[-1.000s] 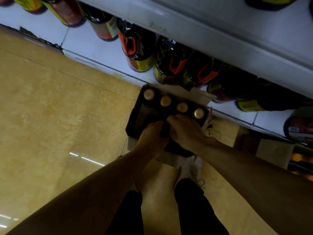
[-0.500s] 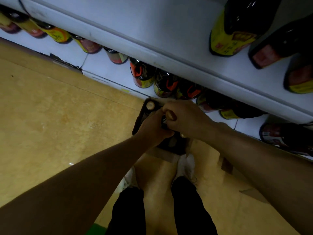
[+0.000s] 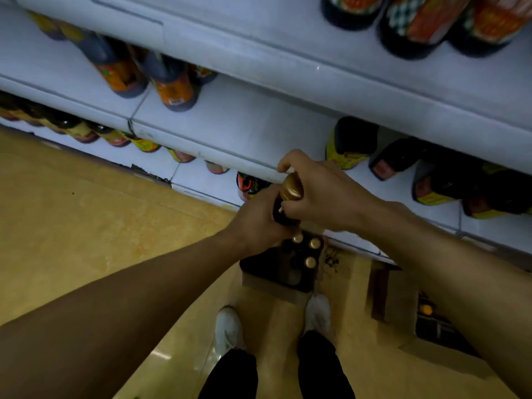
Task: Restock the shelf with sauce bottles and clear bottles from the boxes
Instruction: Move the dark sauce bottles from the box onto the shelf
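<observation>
A dark sauce bottle with a gold cap (image 3: 291,190) is held in the air in front of the white shelves. My left hand (image 3: 259,220) wraps its body from the left. My right hand (image 3: 319,191) grips its neck and cap from the right. Directly below them an open cardboard box (image 3: 276,269) sits on the floor, and three gold caps (image 3: 310,262) show in it. The middle shelf (image 3: 244,125) has a bare stretch just beyond my hands.
Dark bottles with yellow and red labels (image 3: 351,142) stand on the middle shelf to the right, orange-labelled ones (image 3: 172,84) to the left. The bottom shelf holds a row of bottles (image 3: 115,136). A second box (image 3: 383,292) sits right of my white shoes (image 3: 229,326) on the tan floor.
Both hands have lifted the bottle out of the box, from low over it up to the height of the middle shelf. My view has risen, so higher shelves show.
</observation>
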